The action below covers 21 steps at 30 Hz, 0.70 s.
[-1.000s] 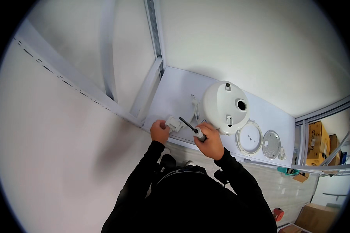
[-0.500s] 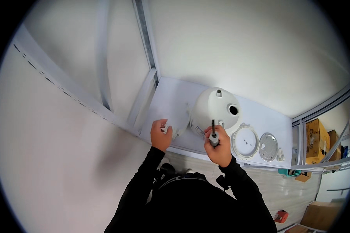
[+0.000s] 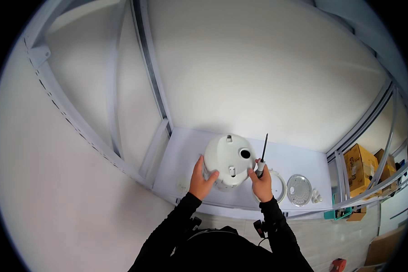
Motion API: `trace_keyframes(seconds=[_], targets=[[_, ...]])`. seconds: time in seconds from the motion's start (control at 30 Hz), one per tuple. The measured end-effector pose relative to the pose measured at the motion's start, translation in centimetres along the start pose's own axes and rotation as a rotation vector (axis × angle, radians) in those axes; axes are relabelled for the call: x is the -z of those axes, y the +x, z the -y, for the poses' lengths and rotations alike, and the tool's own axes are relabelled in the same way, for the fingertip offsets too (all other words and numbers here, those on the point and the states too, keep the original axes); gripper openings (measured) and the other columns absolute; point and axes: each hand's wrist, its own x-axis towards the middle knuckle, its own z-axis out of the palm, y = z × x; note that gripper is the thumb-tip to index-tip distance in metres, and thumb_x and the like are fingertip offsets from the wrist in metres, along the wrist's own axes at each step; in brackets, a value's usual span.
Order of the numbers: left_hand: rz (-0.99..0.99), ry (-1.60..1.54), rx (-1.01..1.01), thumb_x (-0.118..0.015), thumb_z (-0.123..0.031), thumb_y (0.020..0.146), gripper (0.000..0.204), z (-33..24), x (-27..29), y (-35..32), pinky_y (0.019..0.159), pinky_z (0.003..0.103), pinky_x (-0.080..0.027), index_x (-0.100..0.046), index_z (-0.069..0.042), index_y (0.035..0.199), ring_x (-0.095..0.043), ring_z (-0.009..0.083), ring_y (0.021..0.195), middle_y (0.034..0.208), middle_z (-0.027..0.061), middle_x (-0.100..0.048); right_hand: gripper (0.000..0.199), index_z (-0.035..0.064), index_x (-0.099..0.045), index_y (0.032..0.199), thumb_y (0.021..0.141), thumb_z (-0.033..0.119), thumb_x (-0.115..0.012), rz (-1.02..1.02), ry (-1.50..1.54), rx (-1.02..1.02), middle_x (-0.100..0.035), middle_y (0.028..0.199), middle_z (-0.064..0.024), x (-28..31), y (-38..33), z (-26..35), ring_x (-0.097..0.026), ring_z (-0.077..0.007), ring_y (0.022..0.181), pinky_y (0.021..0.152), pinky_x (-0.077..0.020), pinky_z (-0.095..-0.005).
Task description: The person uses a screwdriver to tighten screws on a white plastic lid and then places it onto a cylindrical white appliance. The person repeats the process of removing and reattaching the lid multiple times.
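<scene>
A white, rounded appliance housing point(image 3: 225, 156) sits on the table, its domed face up, with a round dark hole and small slotted tabs. My left hand point(image 3: 202, 181) holds its left side, thumb toward the front and fingers along the flank. On the opposite side my right hand point(image 3: 263, 187) grips a screwdriver point(image 3: 261, 167) by its grey handle, the dark shaft pointing up and away. That hand's thumb rests at the housing's right edge. Partly behind my right hand lies a white ring point(image 3: 282, 191). A pale small part point(image 3: 182, 185) lies left of my left hand.
Right of the ring are a round perforated metal plate point(image 3: 299, 190) and small whitish pieces point(image 3: 316, 196). The white table point(image 3: 188, 140) meets a pale wall point(image 3: 258, 72) and metal frame posts point(image 3: 150, 68). Cardboard boxes point(image 3: 360, 168) and a teal basket point(image 3: 337, 213) stand at right.
My left hand has left the small pale part and taken hold of the housing. My right hand, still with the screwdriver, has moved to the housing's right side. The view has shifted.
</scene>
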Motion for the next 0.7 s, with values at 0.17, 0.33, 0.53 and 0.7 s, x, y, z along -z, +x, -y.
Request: trace_keyframes(seconds=[0.17,0.33,0.53,0.7], targets=[[0.056,-0.100,0.022,-0.082,-0.029,0.085,0.102,-2.7,-0.4,-0.1,0.117,0.042,-0.034,-0.021,0.010,0.155,-0.040,0.0351,0.144,0.154,0.0269,-0.039,0.052,-0.0021,-0.051,0.141,0.097,0.018,-0.071,0.050,0.132,-0.019,-0.064,0.119,-0.0079,0.7,0.1,-0.8,-0.057,-0.0141,0.107,0.096,-0.0471,-0.0311],[0.020,-0.056,-0.075,-0.084,-0.029,0.083,0.108,-2.5,-0.5,-0.2,0.116,0.043,-0.036,-0.016,0.009,0.158,-0.041,0.0333,0.144,0.154,0.0257,-0.040,0.051,-0.0016,-0.052,0.141,0.097,0.018,-0.070,0.058,0.145,0.068,-0.064,0.121,-0.0084,0.6,0.2,0.7,-0.058,-0.0145,0.109,0.097,-0.0471,-0.0311],[-0.014,0.052,-0.224,-0.086,-0.028,0.081,0.110,-4.0,-0.3,-0.4,0.113,0.044,-0.039,-0.016,0.009,0.158,-0.052,0.0323,0.134,0.148,0.0267,-0.047,0.050,-0.0006,-0.051,0.142,0.097,0.011,-0.069,0.051,0.165,0.092,-0.065,0.118,-0.0066,1.4,-0.2,1.1,-0.059,-0.0136,0.107,0.092,-0.0492,-0.0303],[-0.008,-0.036,-0.141,-0.085,-0.018,0.080,0.112,-5.3,-0.6,-1.1,0.107,0.044,-0.045,-0.010,0.007,0.159,-0.059,0.0307,0.125,0.146,0.0246,-0.049,0.051,-0.0001,-0.048,0.143,0.096,0.007,-0.067,0.019,0.240,0.076,-0.064,0.123,-0.0075,1.2,-0.4,1.2,-0.062,-0.0124,0.104,0.091,-0.0511,-0.0297]])
